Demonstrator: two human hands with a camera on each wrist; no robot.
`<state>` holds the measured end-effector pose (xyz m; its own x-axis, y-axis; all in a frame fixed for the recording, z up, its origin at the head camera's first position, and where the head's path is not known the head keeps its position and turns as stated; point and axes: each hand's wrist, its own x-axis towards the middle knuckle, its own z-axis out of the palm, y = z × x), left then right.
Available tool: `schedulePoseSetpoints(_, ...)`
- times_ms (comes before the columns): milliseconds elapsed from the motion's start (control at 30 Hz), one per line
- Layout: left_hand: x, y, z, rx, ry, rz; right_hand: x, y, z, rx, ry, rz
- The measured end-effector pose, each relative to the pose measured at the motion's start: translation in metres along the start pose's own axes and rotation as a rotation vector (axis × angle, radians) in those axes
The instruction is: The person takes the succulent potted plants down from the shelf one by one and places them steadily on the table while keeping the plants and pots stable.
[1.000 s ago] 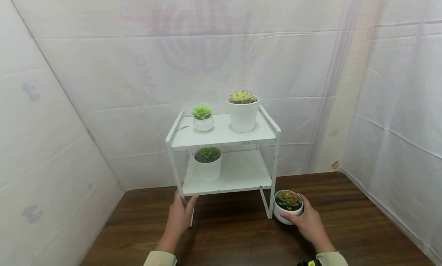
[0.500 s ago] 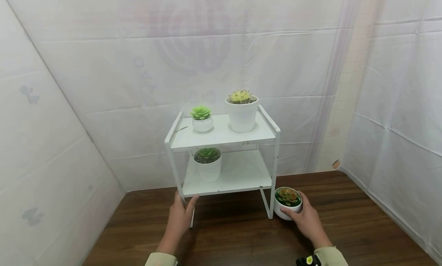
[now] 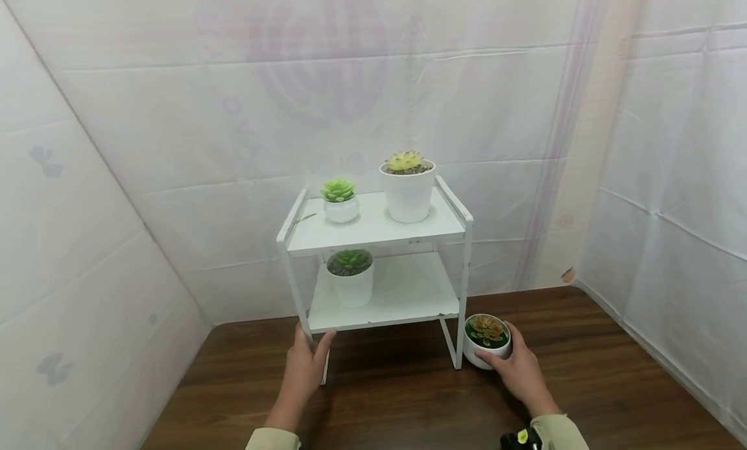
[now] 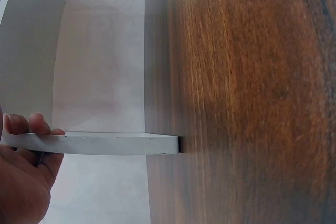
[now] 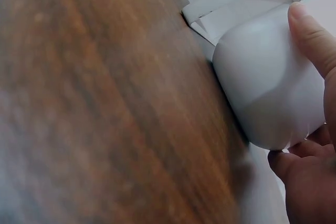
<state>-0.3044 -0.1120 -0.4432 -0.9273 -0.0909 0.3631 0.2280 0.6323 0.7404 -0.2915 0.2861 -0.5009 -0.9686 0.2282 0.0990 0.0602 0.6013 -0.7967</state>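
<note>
The left sleeve (image 3: 273,439) and the right sleeve (image 3: 558,432) are both of a pale beige colour, each ending near the wrist. Just beside the right sleeve there is a black device (image 3: 513,442), carrying a small yellow-green mark (image 3: 522,436); its exact kind I cannot tell. The hands (image 3: 300,371) are bare.

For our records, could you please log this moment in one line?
Left hand: grips white shelf | right hand: holds potted orange succulent beside it
</note>
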Motion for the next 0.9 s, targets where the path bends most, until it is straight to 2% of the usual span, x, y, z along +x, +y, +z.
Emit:
schedulePoseSetpoints(333, 0.0008, -0.0016, -0.0006, -0.006, 0.008, -0.012, 0.0023, 0.0010, -0.0008, 0.018, -0.024, 0.023)
schedulePoseSetpoints(567, 0.0000, -0.0020, 0.0000, -0.006, 0.019, 0.008, 0.0015, 0.0003, -0.0012, 0.008, -0.025, 0.027)
schedulePoseSetpoints(900, -0.0004, -0.0034, 0.0005, -0.019, -0.004, -0.007, -0.0012, -0.0009, -0.0022, -0.022, -0.026, 0.030)
